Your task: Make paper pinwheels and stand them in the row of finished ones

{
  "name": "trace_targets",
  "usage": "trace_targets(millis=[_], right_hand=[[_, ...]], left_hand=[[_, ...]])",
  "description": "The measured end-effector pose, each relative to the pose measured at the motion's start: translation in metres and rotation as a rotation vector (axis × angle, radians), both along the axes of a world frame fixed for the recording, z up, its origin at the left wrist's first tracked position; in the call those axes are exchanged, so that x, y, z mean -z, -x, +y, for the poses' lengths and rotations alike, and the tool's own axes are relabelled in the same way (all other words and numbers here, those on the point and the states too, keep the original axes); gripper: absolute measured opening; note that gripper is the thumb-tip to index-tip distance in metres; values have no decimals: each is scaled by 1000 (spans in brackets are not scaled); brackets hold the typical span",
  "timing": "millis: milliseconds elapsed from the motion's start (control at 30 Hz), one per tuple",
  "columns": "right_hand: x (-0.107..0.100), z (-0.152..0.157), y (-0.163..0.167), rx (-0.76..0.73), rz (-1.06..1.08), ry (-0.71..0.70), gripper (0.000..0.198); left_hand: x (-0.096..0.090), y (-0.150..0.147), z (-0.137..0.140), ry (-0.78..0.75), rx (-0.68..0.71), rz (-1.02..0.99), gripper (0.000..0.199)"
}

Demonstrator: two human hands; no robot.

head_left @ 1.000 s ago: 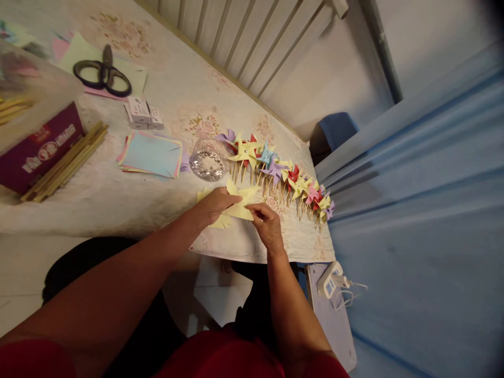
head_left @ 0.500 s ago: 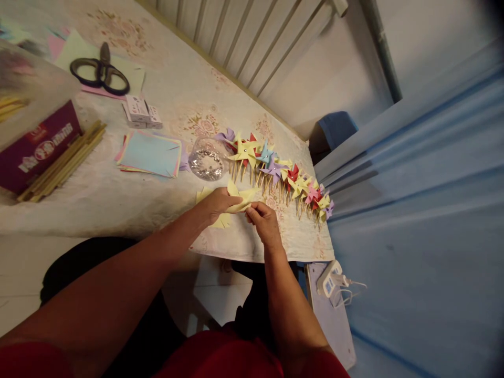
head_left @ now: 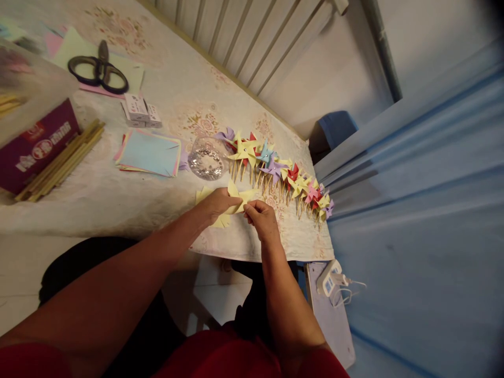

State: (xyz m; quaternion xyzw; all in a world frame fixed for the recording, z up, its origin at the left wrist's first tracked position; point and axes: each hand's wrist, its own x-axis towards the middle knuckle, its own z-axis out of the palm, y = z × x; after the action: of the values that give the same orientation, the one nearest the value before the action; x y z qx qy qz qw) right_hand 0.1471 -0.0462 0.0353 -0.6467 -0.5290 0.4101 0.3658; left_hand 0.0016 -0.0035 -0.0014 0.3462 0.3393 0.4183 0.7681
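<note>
A pale yellow paper pinwheel (head_left: 235, 195), partly folded, is held between my two hands over the table's front part. My left hand (head_left: 219, 203) pinches it, thumb lying across the folded points. From the right, my right hand (head_left: 260, 218) grips its edge between thumb and fingertips. Under my left hand lie yellow paper sheets (head_left: 221, 221) with cut slits. Just beyond my hands stands a clear round container (head_left: 206, 160) of small shiny pieces. Several finished pinwheels (head_left: 274, 169) on sticks lie in a row to the right.
Left of the container is a stack of slit coloured paper (head_left: 148, 152). Farther left are small white boxes (head_left: 137, 108), black-handled scissors (head_left: 101, 71) on paper, a bundle of sticks (head_left: 63, 160) and a purple box (head_left: 39, 144). A power strip (head_left: 329, 278) sits at the lower right.
My right hand has shifted slightly up and left, bringing its fingertips farther in over the yellow paper. My left hand keeps its hold.
</note>
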Motion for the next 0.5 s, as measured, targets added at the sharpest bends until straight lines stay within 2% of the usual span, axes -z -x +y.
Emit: trace_targets(millis=[233,500], right_hand=[[4,-1,4,75,52,-7,18],[10,1,7,118,62,-14,21]], left_hand=[[4,-2,0,-16,-22,-19,18],[0,-1,-1,-3,-10,-1,16]])
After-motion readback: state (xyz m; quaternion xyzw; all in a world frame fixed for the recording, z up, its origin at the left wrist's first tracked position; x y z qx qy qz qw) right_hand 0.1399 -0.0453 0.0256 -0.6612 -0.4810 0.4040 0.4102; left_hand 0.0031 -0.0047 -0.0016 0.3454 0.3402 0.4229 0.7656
